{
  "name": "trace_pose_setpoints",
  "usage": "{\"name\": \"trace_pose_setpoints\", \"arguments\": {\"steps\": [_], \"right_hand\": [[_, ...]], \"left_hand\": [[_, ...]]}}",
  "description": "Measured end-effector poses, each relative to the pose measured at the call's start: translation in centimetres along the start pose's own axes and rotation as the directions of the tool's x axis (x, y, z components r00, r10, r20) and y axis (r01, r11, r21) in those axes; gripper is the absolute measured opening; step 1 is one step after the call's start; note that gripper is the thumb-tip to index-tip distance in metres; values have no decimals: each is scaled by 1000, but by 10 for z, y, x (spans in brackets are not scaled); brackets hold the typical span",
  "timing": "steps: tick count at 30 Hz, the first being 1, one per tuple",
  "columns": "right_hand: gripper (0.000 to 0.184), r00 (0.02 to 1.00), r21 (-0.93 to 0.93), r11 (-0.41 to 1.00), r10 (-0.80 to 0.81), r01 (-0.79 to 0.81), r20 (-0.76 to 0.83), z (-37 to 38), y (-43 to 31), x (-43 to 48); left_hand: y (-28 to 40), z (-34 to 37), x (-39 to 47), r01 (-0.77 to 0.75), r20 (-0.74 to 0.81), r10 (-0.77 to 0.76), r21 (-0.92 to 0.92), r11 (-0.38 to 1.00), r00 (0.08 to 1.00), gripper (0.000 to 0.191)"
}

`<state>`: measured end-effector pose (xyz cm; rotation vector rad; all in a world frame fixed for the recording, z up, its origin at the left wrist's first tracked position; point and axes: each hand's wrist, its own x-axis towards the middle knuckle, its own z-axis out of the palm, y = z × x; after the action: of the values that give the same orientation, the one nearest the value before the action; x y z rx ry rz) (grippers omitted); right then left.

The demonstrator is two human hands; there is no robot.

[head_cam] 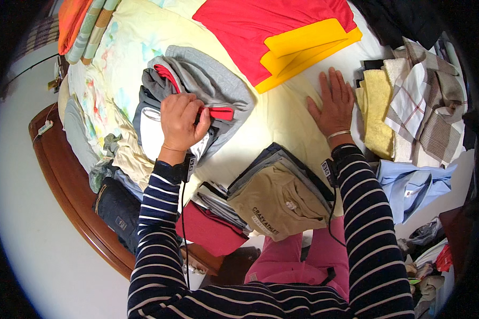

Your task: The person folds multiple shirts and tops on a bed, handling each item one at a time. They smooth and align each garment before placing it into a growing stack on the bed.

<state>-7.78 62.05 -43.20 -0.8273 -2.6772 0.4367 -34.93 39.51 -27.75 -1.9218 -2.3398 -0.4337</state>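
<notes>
My left hand (182, 119) is curled over a bunched grey garment with red trim (223, 83), and its thumb and fingers pinch the fabric beside a red strip (222, 113). Part of the garment is hidden under this hand. White and dark cloth (148, 123) shows at its left side. My right hand (334, 105) lies palm down on the pale bed sheet (281, 115), fingers a little apart, holding nothing. Just beyond it, a red garment (239, 40) with a folded yellow section (311, 48) is spread on the bed.
Close to my body is a stack topped by a tan T-shirt (277, 199); folded dark red cloth (211, 231) lies beside it. Yellow towels (377, 113), a checked cloth (431, 107) and a light blue shirt (415, 187) lie at right. A wooden headboard (64, 175) curves along the left.
</notes>
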Motion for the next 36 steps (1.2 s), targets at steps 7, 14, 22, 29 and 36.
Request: {"name": "trace_pose_setpoints", "arguments": {"steps": [7, 14, 22, 29, 36], "right_hand": [[71, 1000, -2, 1000, -3, 3, -5, 0, -1, 1], [70, 1000, -10, 1000, -2, 2, -5, 1, 0, 0], [68, 1000, -24, 1000, -20, 20, -17, -3, -6, 4], [68, 999, -19, 999, -27, 27, -17, -3, -4, 3], [72, 999, -44, 998, -46, 46, -1, -4, -6, 4]], "left_hand": [[0, 10, -5, 9, -43, -7, 32, 999, 999, 9], [-1, 21, 2, 9, -49, -8, 3, 1000, 999, 8], [3, 10, 44, -77, -22, 75, -77, 994, 997, 28], [5, -31, -64, 482, -83, -476, 104, 870, 876, 68], [-25, 29, -82, 658, -54, -658, 124, 742, 752, 73]]}}
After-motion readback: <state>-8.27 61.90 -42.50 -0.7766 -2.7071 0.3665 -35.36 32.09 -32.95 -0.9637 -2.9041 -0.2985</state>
